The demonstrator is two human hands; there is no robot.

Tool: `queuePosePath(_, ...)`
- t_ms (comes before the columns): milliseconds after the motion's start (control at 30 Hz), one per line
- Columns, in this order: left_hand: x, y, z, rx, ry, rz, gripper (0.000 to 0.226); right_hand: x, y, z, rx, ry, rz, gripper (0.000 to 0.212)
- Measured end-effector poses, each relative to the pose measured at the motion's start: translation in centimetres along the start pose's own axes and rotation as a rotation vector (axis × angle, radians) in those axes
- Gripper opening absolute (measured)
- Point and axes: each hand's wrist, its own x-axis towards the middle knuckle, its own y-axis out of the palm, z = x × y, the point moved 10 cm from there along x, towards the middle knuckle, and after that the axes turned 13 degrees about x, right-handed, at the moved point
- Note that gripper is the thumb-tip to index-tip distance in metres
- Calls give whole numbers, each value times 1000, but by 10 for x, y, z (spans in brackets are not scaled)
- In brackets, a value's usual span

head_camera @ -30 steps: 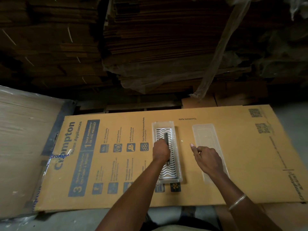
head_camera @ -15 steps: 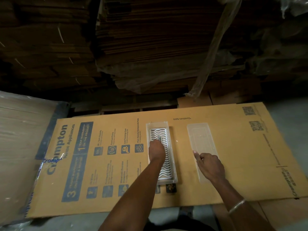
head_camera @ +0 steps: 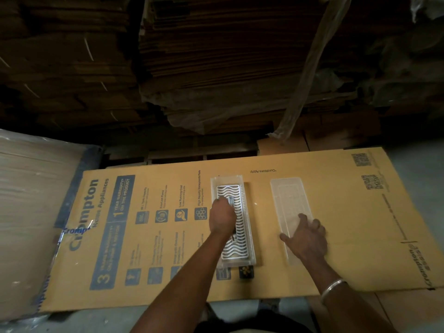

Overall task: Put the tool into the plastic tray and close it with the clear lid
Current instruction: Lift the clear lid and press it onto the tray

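A long clear plastic tray [head_camera: 249, 236] with a white wavy-patterned insert lies on a flattened cardboard box. My left hand [head_camera: 222, 218] is inside the tray, closed on a dark slim tool [head_camera: 231, 200] that lies lengthwise on the insert; most of the tool is hidden under the hand. To the right, the clear lid [head_camera: 287, 198] lies flat on the cardboard. My right hand [head_camera: 307, 236] rests on the lid's near half with fingers spread, thumb at its left edge.
The flattened printed cardboard box [head_camera: 336, 224] serves as the work surface. Tall stacks of flat cardboard [head_camera: 216, 68] rise behind it. A plastic-wrapped stack [head_camera: 31, 200] stands at the left. Grey floor shows at the right and near edges.
My left hand slid with the tool toward the tray's far end. My right hand moved from beside the lid onto it and spread its fingers.
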Motion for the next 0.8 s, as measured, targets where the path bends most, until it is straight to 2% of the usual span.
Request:
queuePosePath(200, -17, -34, 44, -143, 73, -155, 25, 1, -7, 8, 66, 41, -37, 111)
queuePosePath(333, -26, -27, 82, -308, 3, -111, 28, -9, -14, 34, 169, -4, -47, 112)
queuePosePath(500, -41, -16, 95, -475, -19, -22, 28, -37, -22, 88, 249, -131, -36, 107)
queuePosePath(633, -45, -9, 98, -516, -3, 39, 27, -61, -10, 128, 179, -230, 24, 105)
queuePosePath(800, -48, -7, 103, -556, -3, 94, 24, -78, 20, 155, 99, -260, 93, 107)
